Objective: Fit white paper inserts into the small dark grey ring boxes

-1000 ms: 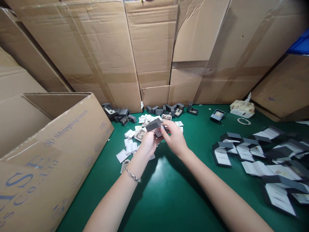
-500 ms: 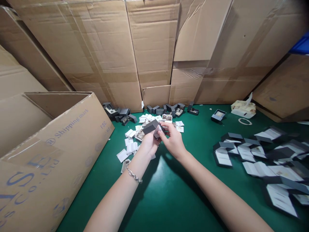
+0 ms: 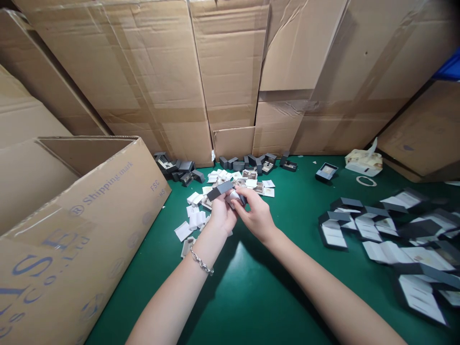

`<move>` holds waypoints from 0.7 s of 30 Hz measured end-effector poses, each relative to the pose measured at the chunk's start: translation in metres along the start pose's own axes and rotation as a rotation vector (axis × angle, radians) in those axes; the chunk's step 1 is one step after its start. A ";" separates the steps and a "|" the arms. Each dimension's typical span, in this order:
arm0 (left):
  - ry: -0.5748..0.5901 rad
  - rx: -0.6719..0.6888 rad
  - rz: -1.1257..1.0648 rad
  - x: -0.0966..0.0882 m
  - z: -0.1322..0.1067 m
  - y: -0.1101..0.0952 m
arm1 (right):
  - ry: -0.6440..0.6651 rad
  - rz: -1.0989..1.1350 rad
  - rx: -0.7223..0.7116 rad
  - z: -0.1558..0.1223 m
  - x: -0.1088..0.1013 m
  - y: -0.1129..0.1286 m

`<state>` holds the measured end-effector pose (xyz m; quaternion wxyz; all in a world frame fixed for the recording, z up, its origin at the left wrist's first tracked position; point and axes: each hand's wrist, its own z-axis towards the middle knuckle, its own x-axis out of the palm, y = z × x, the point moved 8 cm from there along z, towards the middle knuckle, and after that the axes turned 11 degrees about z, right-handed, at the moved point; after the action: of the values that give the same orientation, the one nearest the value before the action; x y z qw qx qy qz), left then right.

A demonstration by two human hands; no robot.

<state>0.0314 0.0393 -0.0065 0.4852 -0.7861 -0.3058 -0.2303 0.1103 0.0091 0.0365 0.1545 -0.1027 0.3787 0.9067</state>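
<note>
Above the pile of white pieces, a small dark grey jewellery box [image 3: 220,190] with its lid raised is held in my left hand [image 3: 223,218], fingers wrapped beneath it. My right hand [image 3: 258,213] is closed at the box's right side, thumb and fingers pinching a white insert [image 3: 233,195] at its opening. Fingers partly hide the insert and the box's inside. Just beyond and left of my hands lie white inserts [image 3: 197,220] and folded white cards, some with grey-beige undersides.
A big cardboard carton [image 3: 118,220] stands open at left. Dark boxes [image 3: 237,166] line the back near a cardboard wall [image 3: 230,72]. Several opened boxes with white linings [image 3: 366,227] cover the right. A tissue pack [image 3: 363,162], a tape ring [image 3: 366,181] and one box [image 3: 326,171] lie at back right.
The grey box has tilted in my left hand, its lid now flatter and farther open. My right fingers have shifted down slightly onto the white insert, which shows more.
</note>
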 end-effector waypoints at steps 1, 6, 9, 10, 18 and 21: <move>0.003 0.003 0.005 0.000 0.000 -0.001 | 0.000 0.001 0.006 0.000 0.000 -0.001; 0.029 0.000 0.061 0.000 0.002 0.003 | -0.069 0.091 0.113 0.006 -0.009 -0.007; 0.121 0.107 0.110 0.007 0.000 -0.001 | -0.107 0.155 0.251 0.010 -0.014 -0.014; 0.151 0.139 0.119 0.010 -0.002 -0.002 | -0.102 0.173 0.281 0.012 -0.014 -0.015; 0.184 0.272 0.181 0.014 -0.009 -0.005 | -0.090 0.352 0.373 0.015 -0.013 -0.020; 0.211 0.342 0.226 0.016 -0.009 -0.006 | -0.116 0.427 0.403 0.014 -0.013 -0.025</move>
<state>0.0379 0.0370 0.0120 0.6636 -0.6931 -0.1980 -0.2003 0.1306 0.0328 0.0336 -0.0010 0.0641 0.5547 0.8296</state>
